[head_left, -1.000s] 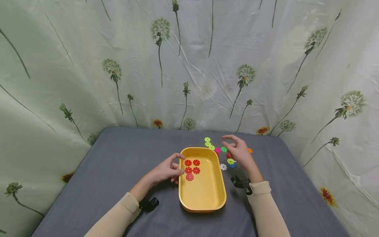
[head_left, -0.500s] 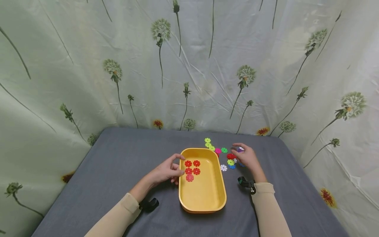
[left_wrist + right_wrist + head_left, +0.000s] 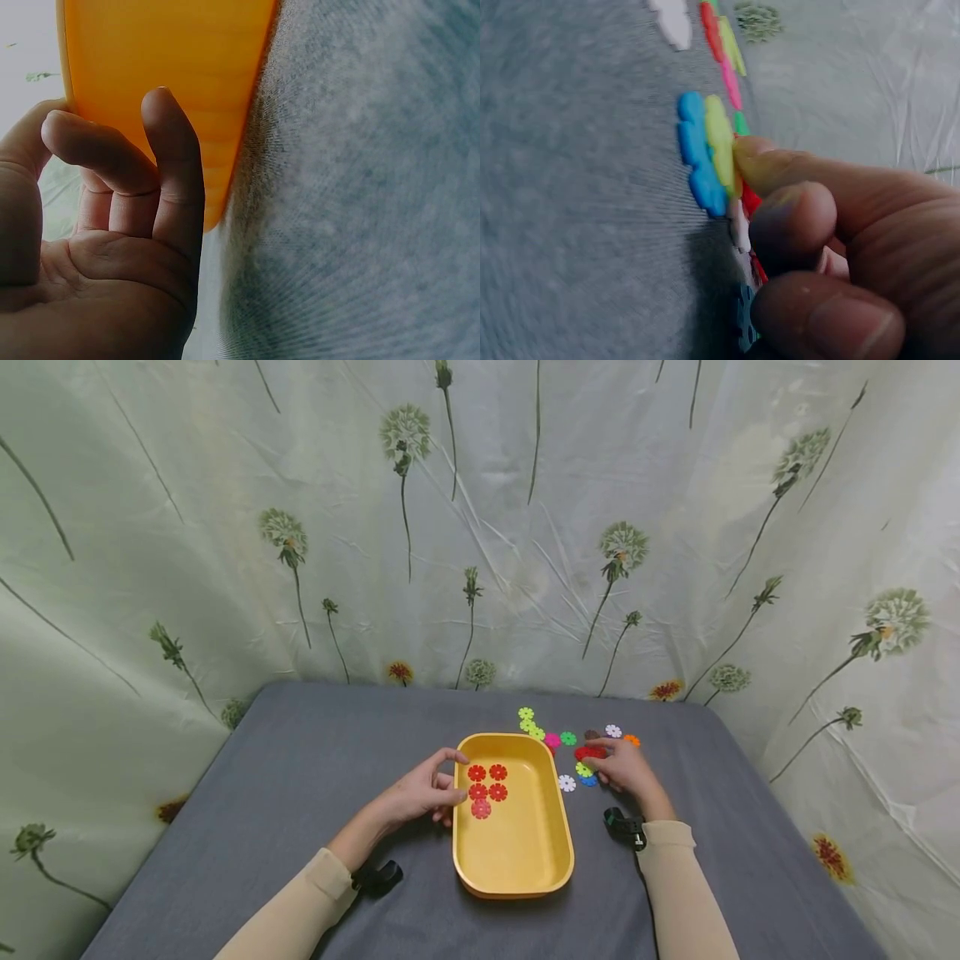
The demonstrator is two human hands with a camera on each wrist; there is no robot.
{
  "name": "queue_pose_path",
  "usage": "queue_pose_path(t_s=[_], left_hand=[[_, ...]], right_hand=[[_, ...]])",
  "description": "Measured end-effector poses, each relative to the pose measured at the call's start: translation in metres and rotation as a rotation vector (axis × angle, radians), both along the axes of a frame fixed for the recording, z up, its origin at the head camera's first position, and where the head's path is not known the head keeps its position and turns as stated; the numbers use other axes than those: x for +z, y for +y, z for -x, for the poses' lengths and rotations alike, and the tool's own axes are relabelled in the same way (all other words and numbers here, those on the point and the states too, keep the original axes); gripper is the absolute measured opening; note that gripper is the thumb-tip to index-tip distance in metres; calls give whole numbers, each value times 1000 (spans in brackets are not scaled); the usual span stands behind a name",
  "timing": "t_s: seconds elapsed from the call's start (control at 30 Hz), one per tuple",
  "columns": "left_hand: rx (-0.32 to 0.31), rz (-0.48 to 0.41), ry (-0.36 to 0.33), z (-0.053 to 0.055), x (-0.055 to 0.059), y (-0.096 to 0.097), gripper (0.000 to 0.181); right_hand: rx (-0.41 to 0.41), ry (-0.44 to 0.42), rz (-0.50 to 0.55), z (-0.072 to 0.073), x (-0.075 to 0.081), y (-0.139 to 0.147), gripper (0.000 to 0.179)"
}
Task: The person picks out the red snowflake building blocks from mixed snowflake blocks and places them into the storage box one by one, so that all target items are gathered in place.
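Red flower-shaped plastic discs (image 3: 582, 752), right of the yellow oblong tray (image 3: 525, 852), look light, stiff, edge-pinchable; left hand (image 3: 415, 789) grips tray, right hand's (image 3: 624, 767) hold unclear.

Grey cloth-covered surface (image 3: 337, 735), yellow tray (image 3: 517, 856) on it, multicoloured flower-shaped discs (image 3: 567, 738) scattered nearby

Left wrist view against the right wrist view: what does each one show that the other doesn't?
Only the left wrist view shows the left hand, at the side of the yellow tray.

Only the right wrist view shows the right hand, close to a blue piece and a yellow-green piece, with a white piece and a pink piece farther off.

Both share the grey cloth and part of the patterned curtain.
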State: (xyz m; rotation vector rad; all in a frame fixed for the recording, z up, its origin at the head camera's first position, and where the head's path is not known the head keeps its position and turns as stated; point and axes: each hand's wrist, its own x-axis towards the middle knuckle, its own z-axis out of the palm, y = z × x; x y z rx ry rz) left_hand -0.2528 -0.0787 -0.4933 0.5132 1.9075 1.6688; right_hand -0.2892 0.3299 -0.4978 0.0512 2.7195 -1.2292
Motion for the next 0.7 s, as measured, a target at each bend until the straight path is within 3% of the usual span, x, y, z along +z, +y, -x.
queue_pose_path(t_s=[0.37, 0.7], left_hand=[[-9, -4, 11, -1, 0, 1, 59], [-7, -4, 9, 0, 0, 1, 58]], right_hand=[[-43, 7, -61, 0, 2, -6, 53], [-51, 17, -44, 0, 5, -6, 54]])
